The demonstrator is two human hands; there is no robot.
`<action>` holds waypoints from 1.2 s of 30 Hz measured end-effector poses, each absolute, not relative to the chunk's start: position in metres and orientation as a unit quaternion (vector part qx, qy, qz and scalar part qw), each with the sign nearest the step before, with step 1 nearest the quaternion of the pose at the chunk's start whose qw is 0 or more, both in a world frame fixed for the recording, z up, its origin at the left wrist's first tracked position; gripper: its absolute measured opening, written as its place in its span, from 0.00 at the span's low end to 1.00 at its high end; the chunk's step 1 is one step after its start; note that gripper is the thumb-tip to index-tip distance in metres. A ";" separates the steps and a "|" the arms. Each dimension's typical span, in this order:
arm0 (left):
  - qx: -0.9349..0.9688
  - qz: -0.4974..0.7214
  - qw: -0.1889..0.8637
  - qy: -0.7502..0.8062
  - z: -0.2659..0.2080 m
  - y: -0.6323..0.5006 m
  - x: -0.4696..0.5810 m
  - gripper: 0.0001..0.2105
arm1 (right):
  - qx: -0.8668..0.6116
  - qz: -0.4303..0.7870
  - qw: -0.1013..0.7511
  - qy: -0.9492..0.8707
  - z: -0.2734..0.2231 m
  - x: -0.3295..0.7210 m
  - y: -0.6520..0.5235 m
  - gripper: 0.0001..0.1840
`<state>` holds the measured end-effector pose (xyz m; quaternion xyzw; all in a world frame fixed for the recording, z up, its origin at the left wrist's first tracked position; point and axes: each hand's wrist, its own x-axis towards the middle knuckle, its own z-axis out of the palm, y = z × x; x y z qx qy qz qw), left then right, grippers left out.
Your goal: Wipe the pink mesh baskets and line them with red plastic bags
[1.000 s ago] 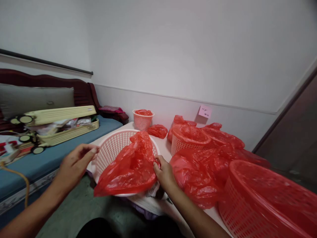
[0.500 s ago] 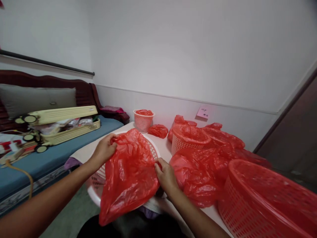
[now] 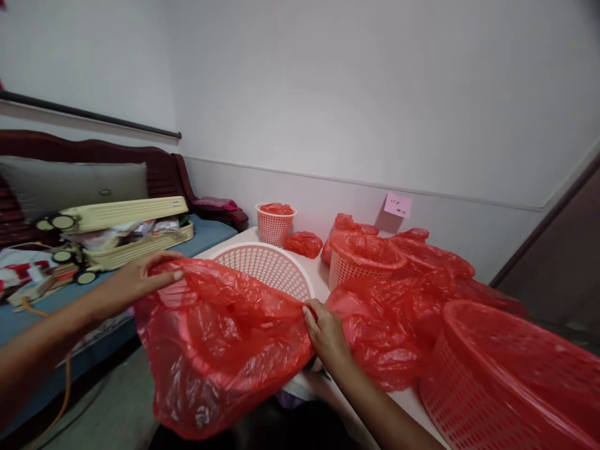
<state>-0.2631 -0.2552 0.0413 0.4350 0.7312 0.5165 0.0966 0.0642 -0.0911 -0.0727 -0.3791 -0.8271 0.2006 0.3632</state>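
Note:
A red plastic bag (image 3: 234, 356) is spread wide across the near side of a large white perforated basket (image 3: 276, 269). My left hand (image 3: 150, 281) grips the bag's edge at the left, thumb lying over the film and some fingers partly hidden. At the right, my right hand (image 3: 323, 322) pinches the bag's edge between thumb and fingers, close to the basket's rim. The bag's mouth stretches between both hands, and its lower part hangs over the basket's near side. Through the thin film, part of the basket's rim shows.
Bag-lined baskets stand to the right: a large one (image 3: 497, 375) in front and a smaller one (image 3: 359, 269) behind. Crumpled red bags (image 3: 384, 325) lie between them. A small basket (image 3: 275, 226) sits at the back. An open yellow suitcase (image 3: 126, 215) rests on the bed at left.
My left hand has moved left and pulled the bag's mouth wider. The bag now covers more of the basket's near side. My right hand still holds its edge.

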 end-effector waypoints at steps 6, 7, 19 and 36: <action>0.649 0.251 0.048 0.717 0.058 -0.239 -0.222 0.22 | -0.358 0.186 0.346 -0.847 -0.068 0.060 -0.101 0.12; 0.661 0.222 0.070 0.713 0.053 -0.234 -0.217 0.18 | -0.359 0.187 0.344 -0.847 -0.068 0.060 -0.101 0.11; 0.582 0.445 -0.013 0.680 0.015 -0.160 -0.183 0.06 | -0.362 0.175 0.311 -0.861 -0.061 0.059 -0.110 0.06; 0.536 0.487 0.347 0.596 0.030 -0.150 -0.206 0.15 | -0.355 0.180 0.296 -0.868 -0.062 0.061 -0.114 0.11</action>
